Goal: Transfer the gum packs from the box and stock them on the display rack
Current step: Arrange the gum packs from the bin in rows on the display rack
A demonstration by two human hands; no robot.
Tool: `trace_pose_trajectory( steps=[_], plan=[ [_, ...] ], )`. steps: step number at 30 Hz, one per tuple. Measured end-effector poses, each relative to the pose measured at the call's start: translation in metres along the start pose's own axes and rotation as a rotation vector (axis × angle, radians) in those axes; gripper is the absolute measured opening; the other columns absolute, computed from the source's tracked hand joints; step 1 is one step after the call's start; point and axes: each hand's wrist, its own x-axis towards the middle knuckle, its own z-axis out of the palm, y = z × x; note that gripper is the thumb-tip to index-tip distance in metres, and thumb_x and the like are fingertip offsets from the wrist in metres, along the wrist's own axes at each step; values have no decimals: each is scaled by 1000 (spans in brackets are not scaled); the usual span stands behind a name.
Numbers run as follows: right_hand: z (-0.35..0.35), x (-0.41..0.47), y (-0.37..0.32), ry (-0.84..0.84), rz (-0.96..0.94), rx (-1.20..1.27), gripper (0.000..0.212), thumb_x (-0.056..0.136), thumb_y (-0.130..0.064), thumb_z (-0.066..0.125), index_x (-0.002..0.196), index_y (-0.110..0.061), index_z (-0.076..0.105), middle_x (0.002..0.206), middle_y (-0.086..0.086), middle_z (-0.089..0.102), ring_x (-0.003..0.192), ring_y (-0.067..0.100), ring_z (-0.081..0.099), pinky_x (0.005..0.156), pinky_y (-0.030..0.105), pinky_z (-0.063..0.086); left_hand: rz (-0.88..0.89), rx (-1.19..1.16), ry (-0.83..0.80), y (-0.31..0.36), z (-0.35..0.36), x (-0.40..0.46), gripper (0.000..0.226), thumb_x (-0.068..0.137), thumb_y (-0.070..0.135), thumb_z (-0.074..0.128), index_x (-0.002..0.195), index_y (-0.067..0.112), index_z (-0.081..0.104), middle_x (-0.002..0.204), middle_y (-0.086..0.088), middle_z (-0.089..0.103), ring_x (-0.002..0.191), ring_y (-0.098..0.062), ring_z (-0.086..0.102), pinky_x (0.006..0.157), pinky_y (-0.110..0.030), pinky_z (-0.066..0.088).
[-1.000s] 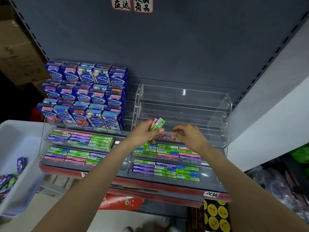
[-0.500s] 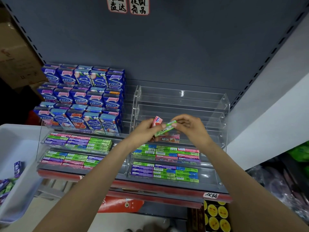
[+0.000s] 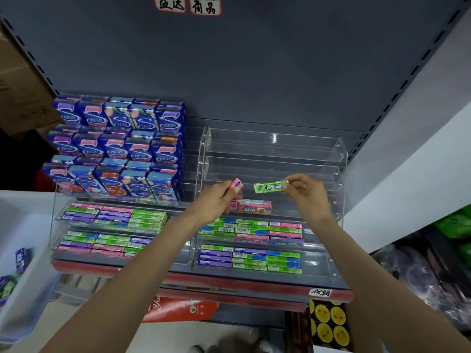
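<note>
Two hands are raised in front of the clear display rack [image 3: 334, 159], apart from each other. The right hand [image 3: 307, 193] pinches a green gum pack [image 3: 270, 186] by one end, held level. The left hand [image 3: 220, 200] grips a pink gum pack [image 3: 236, 184]. The white box [image 3: 28, 289] sits at far left, holding more packs.

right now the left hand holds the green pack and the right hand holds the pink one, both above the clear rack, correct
Not quite: the head view shows them swapped. The left hand holds the pink pack and the right hand holds the green pack. Both are above the clear rack.
</note>
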Motion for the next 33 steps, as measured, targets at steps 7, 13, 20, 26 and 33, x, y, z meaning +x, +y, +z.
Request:
trace_pose_trajectory(
  steps=[7,13,20,26,33],
  plan=[
    [2,1,-5,9,-264,-275,27,89,-4,59,115,-12,64,104,-1,59,87,3,58,78,0,43,-31,-35,-27,-1,-1,-1,33,101,38,34,112,17,56,118,4,64,66,-10,60,74,-30,51],
    [30,-1,-6,-216,-412,-618,29,87,-7,63,116,-11,64,112,5,65,98,17,63,92,25,50,-29,-35,-31,-2,-3,-1,37,100,40,33,117,15,55,118,4,64,64,-10,61,63,-22,43],
    [22,-6,10,-238,-234,-753,30,94,-18,55,123,-17,59,121,4,63,100,21,62,90,34,51,-31,-58,-36,-2,-3,-2,35,101,37,33,115,13,56,118,4,64,63,-9,59,64,-21,44],
    [15,-4,16,-258,-231,-770,26,95,-18,52,118,-12,63,117,6,64,102,21,60,90,29,48,-50,-110,-45,-1,-5,-2,33,101,37,34,113,15,57,117,6,65,63,-10,60,63,-23,45],
    [31,0,5,-348,-233,-770,29,98,-16,46,122,-13,61,121,5,61,106,21,58,90,28,45,-20,-163,-3,1,-7,-8,30,99,31,42,120,14,56,100,7,64,67,1,57,61,-12,42]
  ],
)
